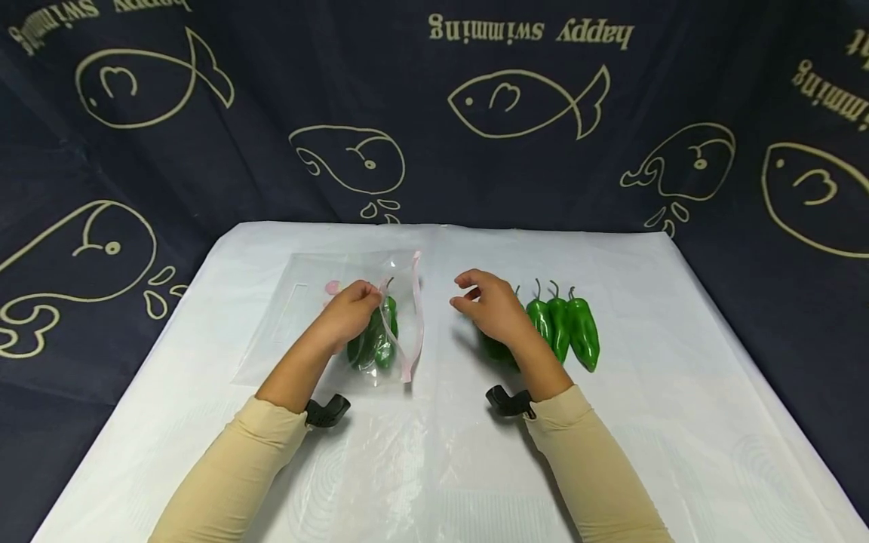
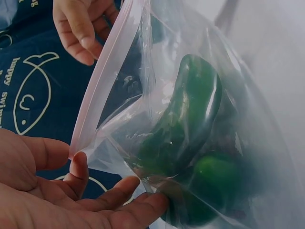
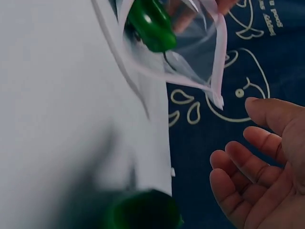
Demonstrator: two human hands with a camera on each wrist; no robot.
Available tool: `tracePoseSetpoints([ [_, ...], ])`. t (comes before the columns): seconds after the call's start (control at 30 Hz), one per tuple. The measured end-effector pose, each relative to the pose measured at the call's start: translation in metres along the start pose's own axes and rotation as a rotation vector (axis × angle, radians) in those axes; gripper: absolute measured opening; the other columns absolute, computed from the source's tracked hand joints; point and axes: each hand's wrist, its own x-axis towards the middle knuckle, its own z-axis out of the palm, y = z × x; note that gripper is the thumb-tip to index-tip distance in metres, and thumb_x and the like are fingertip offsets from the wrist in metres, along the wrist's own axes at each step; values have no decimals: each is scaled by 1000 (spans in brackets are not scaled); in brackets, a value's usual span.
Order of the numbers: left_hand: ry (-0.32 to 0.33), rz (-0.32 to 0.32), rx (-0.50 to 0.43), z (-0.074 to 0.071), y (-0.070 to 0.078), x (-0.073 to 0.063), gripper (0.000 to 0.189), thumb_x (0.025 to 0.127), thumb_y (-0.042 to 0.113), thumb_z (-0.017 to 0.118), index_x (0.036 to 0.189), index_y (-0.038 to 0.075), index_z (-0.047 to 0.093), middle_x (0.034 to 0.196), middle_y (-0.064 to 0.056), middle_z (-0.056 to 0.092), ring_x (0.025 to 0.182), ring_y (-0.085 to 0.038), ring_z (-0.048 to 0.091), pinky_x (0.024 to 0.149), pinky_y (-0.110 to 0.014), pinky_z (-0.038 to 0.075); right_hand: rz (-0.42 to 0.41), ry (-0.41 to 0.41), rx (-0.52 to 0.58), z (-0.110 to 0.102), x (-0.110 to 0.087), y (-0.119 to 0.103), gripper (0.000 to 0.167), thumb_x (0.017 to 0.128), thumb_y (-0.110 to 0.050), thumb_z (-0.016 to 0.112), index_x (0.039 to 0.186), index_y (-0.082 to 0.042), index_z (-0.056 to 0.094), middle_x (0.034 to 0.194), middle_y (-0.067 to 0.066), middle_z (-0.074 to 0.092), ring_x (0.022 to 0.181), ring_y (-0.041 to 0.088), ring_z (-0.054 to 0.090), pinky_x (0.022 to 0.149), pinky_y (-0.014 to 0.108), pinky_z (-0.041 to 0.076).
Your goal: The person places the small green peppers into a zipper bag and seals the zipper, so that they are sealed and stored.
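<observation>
My left hand (image 1: 349, 313) pinches the pink-edged mouth of a clear zip bag (image 1: 271, 332) between thumb and forefinger, and its other fingers lie against the plastic in the left wrist view. Inside the bag are green peppers (image 2: 190, 114), partly hidden by the hand and the film; one shows at the mouth (image 3: 152, 26) in the right wrist view. To the right of the bag, my right hand (image 1: 495, 305) hovers with fingers loosely bent and nothing in them. Beneath and beyond it, several green peppers (image 1: 584, 332) lie in a row, the nearest ones partly covered by the hand.
A white sheet (image 1: 679, 422) covers the table. Dark blue cloth (image 1: 434, 181) with fish and whale drawings hangs behind and at both sides. Black wrist mounts (image 1: 328, 411) sit at both cuffs.
</observation>
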Motion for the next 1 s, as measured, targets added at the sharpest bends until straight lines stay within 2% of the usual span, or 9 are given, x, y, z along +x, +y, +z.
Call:
tracePoseSetpoints([
  [0.23,14,-7,14,2,1,-2,25,106,21,41,114,0,51,113,-17,51,104,-30,46,87,-41,39,11,-36,-84,-19,-4,13,40,95,-23,69,130,-7,60,130,12,59,110,26,59,87,43,50],
  [0.57,18,-11,5,2,-1,-1,27,106,22,41,116,-1,51,114,-17,51,107,-31,46,91,-45,39,52,-73,-200,-31,-4,28,45,96,-22,68,135,-2,56,135,18,54,117,37,55,90,50,48],
  [0.77,17,-11,-6,2,-2,-1,27,106,22,41,117,-2,51,114,-19,51,105,-31,46,89,-44,39,62,-105,-274,-31,-2,38,46,95,-22,69,134,0,56,136,22,53,118,38,54,93,52,46],
  [1.0,24,-15,-9,2,-3,-2,26,106,21,41,116,-1,51,113,-19,51,103,-30,46,86,-41,38,70,-134,-297,-26,1,45,47,94,-23,70,133,0,57,138,22,52,125,38,50,100,52,42],
])
